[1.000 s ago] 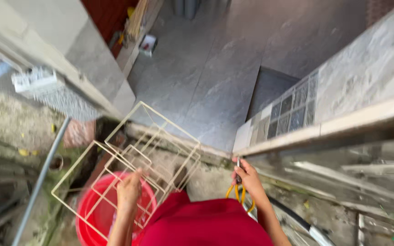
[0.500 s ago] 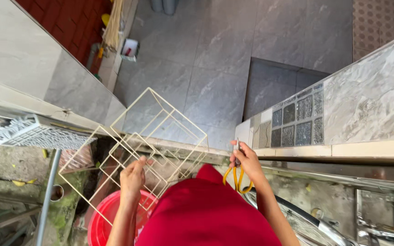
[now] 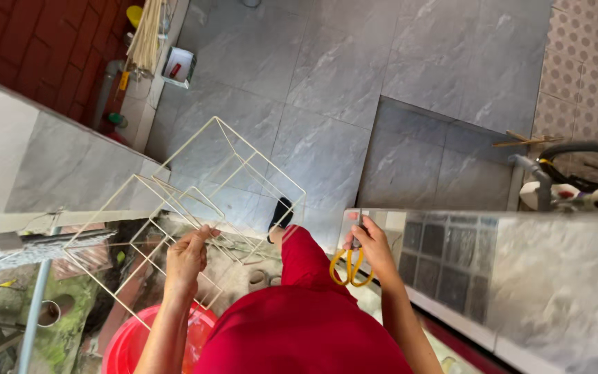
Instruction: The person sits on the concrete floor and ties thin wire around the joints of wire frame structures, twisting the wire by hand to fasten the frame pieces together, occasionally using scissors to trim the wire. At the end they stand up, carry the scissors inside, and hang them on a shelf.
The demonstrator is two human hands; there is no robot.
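So the left hand [image 3: 187,257] has its fingers clamped round the cream wire rack [image 3: 195,208], which stretches up and away from it, while the right hand [image 3: 370,244] grips yellow-handled scissors [image 3: 351,265] well off to the side.

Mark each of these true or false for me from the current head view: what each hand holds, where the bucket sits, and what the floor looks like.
1. The left hand grips a cream wire rack. True.
2. The right hand holds a blue screwdriver. False: it holds yellow-handled scissors, with the handles hanging below the hand.
3. A red bucket sits low down, below the wire rack. True.
4. The floor is green carpet. False: it is grey marbled tile.
5. Both hands are on the wire rack. False: only the left hand touches it; the right is apart, near a tiled ledge.
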